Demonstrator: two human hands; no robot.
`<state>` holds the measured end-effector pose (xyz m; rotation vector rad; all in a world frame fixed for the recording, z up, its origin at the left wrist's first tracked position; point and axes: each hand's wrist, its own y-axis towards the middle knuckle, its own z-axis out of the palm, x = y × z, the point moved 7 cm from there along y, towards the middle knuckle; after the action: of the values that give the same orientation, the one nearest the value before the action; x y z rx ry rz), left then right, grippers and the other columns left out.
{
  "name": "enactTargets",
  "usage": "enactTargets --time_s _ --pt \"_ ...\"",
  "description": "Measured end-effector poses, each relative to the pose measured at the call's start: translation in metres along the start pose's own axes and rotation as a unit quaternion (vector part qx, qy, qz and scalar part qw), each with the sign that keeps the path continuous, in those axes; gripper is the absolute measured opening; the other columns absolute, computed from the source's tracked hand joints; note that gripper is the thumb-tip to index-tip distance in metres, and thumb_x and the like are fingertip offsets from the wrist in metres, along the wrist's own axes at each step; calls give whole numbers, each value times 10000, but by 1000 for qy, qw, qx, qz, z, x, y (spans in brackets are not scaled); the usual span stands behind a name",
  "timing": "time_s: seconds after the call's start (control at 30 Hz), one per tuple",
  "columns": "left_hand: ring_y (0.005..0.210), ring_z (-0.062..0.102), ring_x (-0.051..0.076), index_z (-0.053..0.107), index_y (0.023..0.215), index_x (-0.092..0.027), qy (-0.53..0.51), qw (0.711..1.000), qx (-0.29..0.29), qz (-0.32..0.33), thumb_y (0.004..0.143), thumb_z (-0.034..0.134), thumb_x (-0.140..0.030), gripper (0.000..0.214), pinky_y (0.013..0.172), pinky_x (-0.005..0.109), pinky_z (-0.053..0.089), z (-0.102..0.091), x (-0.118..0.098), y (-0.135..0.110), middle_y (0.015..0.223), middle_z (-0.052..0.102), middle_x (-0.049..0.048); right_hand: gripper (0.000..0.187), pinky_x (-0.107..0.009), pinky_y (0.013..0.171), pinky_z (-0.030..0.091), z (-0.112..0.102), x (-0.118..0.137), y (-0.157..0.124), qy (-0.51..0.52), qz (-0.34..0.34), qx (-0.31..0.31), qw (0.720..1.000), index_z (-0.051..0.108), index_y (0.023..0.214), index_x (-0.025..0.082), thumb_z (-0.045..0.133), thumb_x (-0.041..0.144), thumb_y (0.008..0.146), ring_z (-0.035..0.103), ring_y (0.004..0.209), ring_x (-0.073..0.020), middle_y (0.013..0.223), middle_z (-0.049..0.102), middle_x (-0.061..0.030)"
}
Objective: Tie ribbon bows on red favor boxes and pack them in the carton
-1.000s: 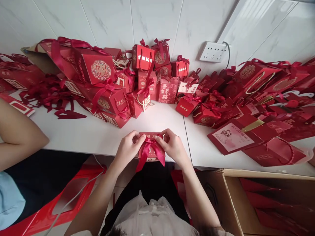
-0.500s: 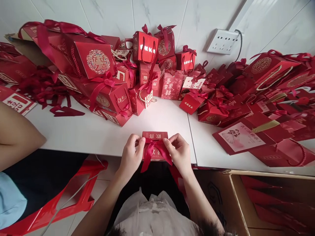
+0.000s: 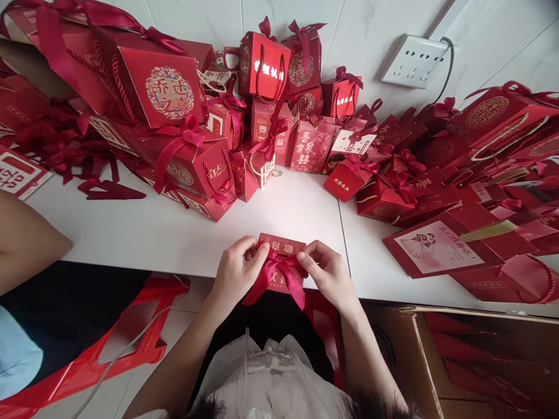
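A small red gift box (image 3: 283, 239) with pale lettering lies at the front edge of the white table, slightly turned. Across it runs a dark pink ribbon tied in a bow (image 3: 279, 263), its two tails hanging toward me. On the left side, my left hand (image 3: 238, 272) pinches the bow's loop between thumb and curled fingers. My right hand (image 3: 328, 274) is closed at the other end of the bow, thumb and forefinger pressed on the ribbon. The fingertips beneath the ribbon are partly hidden.
Finished-looking red gift boxes (image 3: 166, 87) are stacked at the back left, with loose ribbons (image 3: 111, 190) before them. More red boxes and bags (image 3: 432, 247) crowd the right. A cardboard carton (image 3: 417, 349) stands below right. Another person's arm (image 3: 30, 238) is at left, above a red stool (image 3: 144, 326).
The camera view has shifted a little. The gift box has turned slightly, and the ribbon's left tail swings further left. Both hands remain at the bow.
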<state>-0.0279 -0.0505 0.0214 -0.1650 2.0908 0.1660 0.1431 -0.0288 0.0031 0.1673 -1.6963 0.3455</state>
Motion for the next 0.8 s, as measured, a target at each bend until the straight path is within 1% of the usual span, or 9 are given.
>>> enactTargets --time_s 0.1,0.2,0.27,0.37,0.5,0.6,0.8 --pt "531 339 107 284 581 -208 3 1000 -11 29 852 446 -302 329 542 228 345 -1 -2 0 564 317 -41 339 -244 528 363 1 1 0 -32 3 24 999 541 724 183 605 505 810 457 541 -110 586 514 26" --pt "543 351 109 263 588 -209 -6 999 -28 36 868 423 -277 330 556 229 356 -2 0 -4 582 326 -36 333 -240 513 329 2 1 0 -50 0 36 998 544 699 181 604 489 809 412 519 -98 571 484 35" --pt "549 353 111 254 592 -209 -8 999 -35 41 877 408 -259 328 565 232 358 -3 1 -7 589 332 -33 343 -241 512 319 4 0 0 -42 1 42 998 522 682 184 579 491 825 401 517 -98 557 470 38" --pt "549 343 112 243 596 -210 -3 998 -40 56 883 396 -232 325 570 236 354 -2 1 -8 594 326 -33 349 -244 532 335 8 -3 0 -11 7 54 998 494 686 190 539 493 852 421 540 -107 568 483 33" --pt "542 332 111 241 604 -213 -3 996 -45 78 890 388 -199 322 552 238 337 -3 0 -8 596 313 -35 356 -240 515 303 9 -6 0 1 7 42 999 454 678 195 517 490 868 377 533 -99 570 432 44" --pt "541 335 110 247 607 -214 -9 995 -52 83 898 381 -185 321 531 237 324 -3 3 -10 604 315 -33 364 -238 498 272 9 -9 -1 9 13 32 999 435 677 197 508 498 870 339 523 -92 572 395 50" --pt "549 346 110 266 604 -213 -21 995 -65 70 898 367 -186 312 537 238 324 0 7 -12 608 318 -33 386 -232 518 307 11 -12 2 79 13 19 997 439 652 193 562 514 828 355 530 -87 579 408 48"
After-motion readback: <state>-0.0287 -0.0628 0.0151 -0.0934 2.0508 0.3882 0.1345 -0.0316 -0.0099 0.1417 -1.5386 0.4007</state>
